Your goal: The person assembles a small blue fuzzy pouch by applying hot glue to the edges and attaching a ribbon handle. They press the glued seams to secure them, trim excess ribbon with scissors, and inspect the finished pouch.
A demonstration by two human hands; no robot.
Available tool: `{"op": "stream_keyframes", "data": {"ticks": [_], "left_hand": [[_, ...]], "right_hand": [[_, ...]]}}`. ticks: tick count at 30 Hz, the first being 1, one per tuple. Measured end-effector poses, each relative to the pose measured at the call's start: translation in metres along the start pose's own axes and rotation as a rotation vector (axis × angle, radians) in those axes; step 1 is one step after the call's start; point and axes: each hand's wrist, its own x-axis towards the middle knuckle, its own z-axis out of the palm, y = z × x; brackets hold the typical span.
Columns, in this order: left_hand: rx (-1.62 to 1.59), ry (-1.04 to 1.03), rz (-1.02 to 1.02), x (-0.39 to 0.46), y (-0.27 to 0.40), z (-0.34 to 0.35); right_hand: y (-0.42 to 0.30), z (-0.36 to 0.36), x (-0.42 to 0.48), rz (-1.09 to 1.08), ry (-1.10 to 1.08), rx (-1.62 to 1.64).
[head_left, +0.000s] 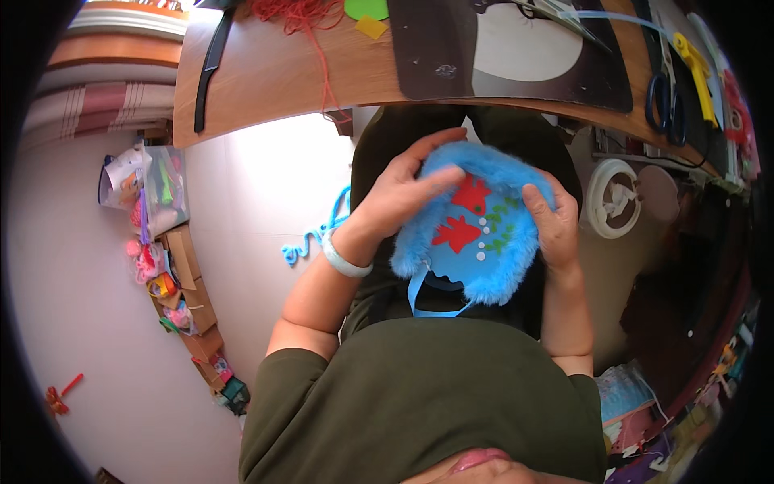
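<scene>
Over the lap lies a light-blue felt piece (447, 263) with a fluffy blue trim around much of its edge. Two red fish shapes (458, 234), white dots (481, 256) and green leaf shapes (499, 242) decorate its face. My left hand (405, 184) rests at its upper left edge, thumb over the fur, the other fingers behind or along the rim. The right side is gripped by my right hand (555, 224), thumb on the front and fingers behind. A light-blue ribbon loop (417, 296) hangs from the edge nearest my body.
The wooden table (272, 78) ahead holds red yarn (296, 15), a dark mat (432, 66), scissors (568, 21), blue-handled scissors (665, 109), a yellow glue gun (695, 72) and a black-handled cutter (211, 66). Blue yarn (308, 242) lies on the floor at left, near cardboard boxes (196, 296).
</scene>
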Motion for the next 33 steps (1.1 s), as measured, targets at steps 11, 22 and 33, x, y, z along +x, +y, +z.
{"op": "stream_keyframes", "data": {"ticks": [11, 22, 33], "left_hand": [[0.230, 0.007, 0.195, -0.007, -0.003, 0.006], [0.287, -0.035, 0.577, -0.032, 0.014, 0.015], [0.436, -0.066, 0.674, -0.035, 0.030, 0.023]], "right_hand": [[0.012, -0.009, -0.014, -0.029, 0.147, 0.044], [0.010, -0.010, -0.024, -0.431, 0.042, -0.071], [0.016, -0.007, -0.020, -0.372, 0.004, 0.185]]}}
